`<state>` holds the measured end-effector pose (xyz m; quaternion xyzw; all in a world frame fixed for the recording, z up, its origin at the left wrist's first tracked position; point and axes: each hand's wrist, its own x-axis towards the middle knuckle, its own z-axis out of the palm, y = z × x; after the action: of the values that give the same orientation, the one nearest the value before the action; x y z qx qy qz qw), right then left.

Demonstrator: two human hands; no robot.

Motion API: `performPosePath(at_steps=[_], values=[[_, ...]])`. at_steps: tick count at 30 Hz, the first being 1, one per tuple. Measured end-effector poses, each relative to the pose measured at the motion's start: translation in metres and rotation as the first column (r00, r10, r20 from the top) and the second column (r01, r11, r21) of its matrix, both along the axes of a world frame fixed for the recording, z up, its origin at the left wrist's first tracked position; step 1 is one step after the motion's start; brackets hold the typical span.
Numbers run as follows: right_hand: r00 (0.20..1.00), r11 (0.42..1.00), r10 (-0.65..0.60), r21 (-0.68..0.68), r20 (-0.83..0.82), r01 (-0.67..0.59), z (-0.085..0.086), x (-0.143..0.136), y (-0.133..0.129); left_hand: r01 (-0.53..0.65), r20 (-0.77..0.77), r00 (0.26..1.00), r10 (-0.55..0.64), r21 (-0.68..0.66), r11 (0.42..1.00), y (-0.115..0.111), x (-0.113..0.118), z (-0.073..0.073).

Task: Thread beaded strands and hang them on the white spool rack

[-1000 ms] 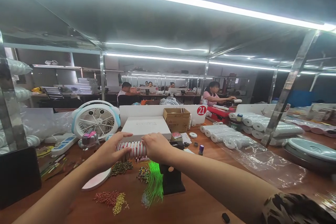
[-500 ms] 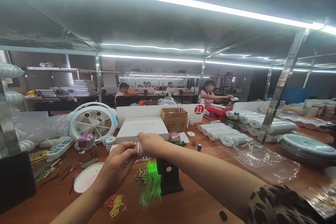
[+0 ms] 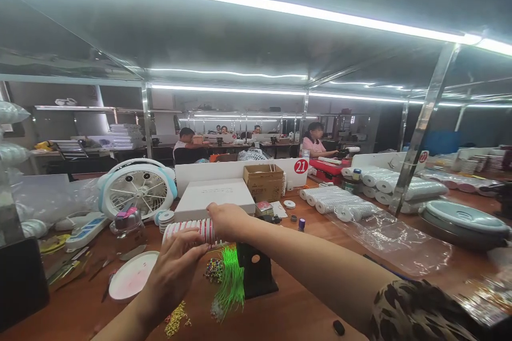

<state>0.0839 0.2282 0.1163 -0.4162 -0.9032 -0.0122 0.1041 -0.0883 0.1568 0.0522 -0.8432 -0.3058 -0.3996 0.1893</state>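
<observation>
A row of white spools (image 3: pixel 191 227) with red or pink thread lies level in front of me. My right hand (image 3: pixel 229 222) is closed round its right end, the fingers partly hidden behind the hand. Just below and in front of the row is my left hand (image 3: pixel 178 260), fingers bent and thumb apart from the index finger; nothing shows between them. Below the right hand stands a black stand (image 3: pixel 258 274) with a round hole. Bright green strands (image 3: pixel 232 277) hang or lie beside it, next to a heap of multicoloured beads (image 3: pixel 214 270).
Gold-coloured beads (image 3: pixel 176 321) lie near the front. At left are a white plate (image 3: pixel 134 277), a glass jar (image 3: pixel 128 226), a fan (image 3: pixel 138 192) and a power strip (image 3: pixel 86 232). Behind sit a white box (image 3: pixel 216 194) and a cardboard box (image 3: pixel 264 182); wrapped spool rolls (image 3: pixel 340 202) lie right.
My left hand has lowered and drawn back from the spools, uncovering more of the row. The right hand stays at the right end. The view has shifted slightly.
</observation>
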Motion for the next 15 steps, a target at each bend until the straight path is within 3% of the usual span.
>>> performPosePath(at_steps=[4, 9, 15], values=[[0.999, 0.999, 0.02, -0.039, 0.051, -0.018, 0.004, -0.003, 0.01, -0.003, -0.086, 0.996, 0.003, -0.006, 1.0, 0.005, -0.004, -0.006], [0.991, 0.994, 0.084, -0.084, 0.108, -0.075, 0.011, -0.009, 0.026, 0.06, -0.039, 0.997, -0.061, -0.037, 0.998, 0.015, -0.004, 0.001], [0.999, 0.999, -0.018, 0.033, -0.05, 0.02, 0.006, -0.003, 0.02, -0.004, 0.083, 0.996, 0.018, -0.167, 0.986, 0.018, -0.001, 0.018]])
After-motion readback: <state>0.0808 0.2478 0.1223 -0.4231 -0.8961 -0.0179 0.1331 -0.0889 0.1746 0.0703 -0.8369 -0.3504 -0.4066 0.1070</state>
